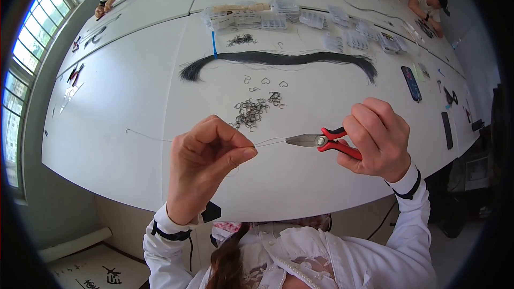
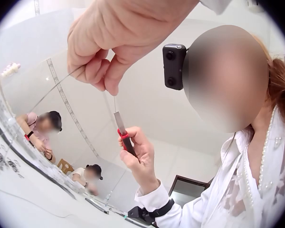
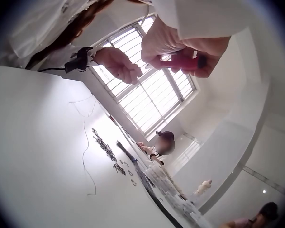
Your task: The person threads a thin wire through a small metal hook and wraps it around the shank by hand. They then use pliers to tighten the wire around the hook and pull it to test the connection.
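My left hand pinches a thin metal wire between thumb and fingers above the white table. My right hand grips red-handled pliers, whose metal nose meets the wire's right end. The wire trails left across the table. From the left wrist, the left hand pinches the wire and the pliers stand just below in the right hand. In the right wrist view the right hand holds the red handles and the left hand is beside it.
A pile of small bent wire pieces lies just beyond my hands, with heart-shaped ones farther off. A long black hair bundle stretches across the table, clear plastic boxes behind it. A phone lies at right. Other people work at the far side.
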The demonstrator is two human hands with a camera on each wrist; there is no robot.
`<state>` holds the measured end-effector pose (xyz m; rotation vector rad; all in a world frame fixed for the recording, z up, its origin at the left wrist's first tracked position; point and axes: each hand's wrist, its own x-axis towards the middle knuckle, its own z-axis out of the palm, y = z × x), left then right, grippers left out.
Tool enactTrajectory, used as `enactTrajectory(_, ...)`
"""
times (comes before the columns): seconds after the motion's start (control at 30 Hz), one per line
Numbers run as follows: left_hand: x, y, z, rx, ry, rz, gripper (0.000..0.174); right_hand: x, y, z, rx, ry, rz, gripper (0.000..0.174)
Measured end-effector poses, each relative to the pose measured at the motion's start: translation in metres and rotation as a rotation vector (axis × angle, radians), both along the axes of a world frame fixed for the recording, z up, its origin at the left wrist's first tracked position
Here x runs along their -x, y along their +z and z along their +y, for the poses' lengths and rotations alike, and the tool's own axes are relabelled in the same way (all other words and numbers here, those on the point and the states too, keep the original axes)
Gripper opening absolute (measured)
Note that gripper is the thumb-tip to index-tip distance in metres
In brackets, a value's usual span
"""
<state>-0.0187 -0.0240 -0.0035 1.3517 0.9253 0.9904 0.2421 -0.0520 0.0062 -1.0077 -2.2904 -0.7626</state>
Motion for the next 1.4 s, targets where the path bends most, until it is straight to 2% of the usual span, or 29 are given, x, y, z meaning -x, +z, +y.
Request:
enactTrajectory(0.53,0.003,-0.004,0.002,0.117,-0.075,0.112,0.013,-0.001,0.006,-0.008,-0.052,-0.027,-0.117,0.029)
enactTrajectory(0.63,0.006,-0.009,0.005,0.132,-0.056,0.038,0.012,-0.007,0.006,-0.008,-0.075,-0.042,-0.138,0.029)
enactTrajectory(0.8,0.015,-0.011,0.008,0.130,-0.040,0.078,0.012,-0.022,0.008,-0.008,-0.087,-0.113,-0.159,0.030)
enactTrajectory(1.0,0.034,-0.025,0.020,0.164,-0.042,0.095,0.013,-0.084,-0.001,0.003,-0.076,-0.193,-0.170,0.039)
enactTrajectory(1.4,0.068,-0.039,0.028,0.251,-0.010,0.179,0.015,-0.227,-0.022,0.005,-0.064,-0.581,-0.196,0.041)
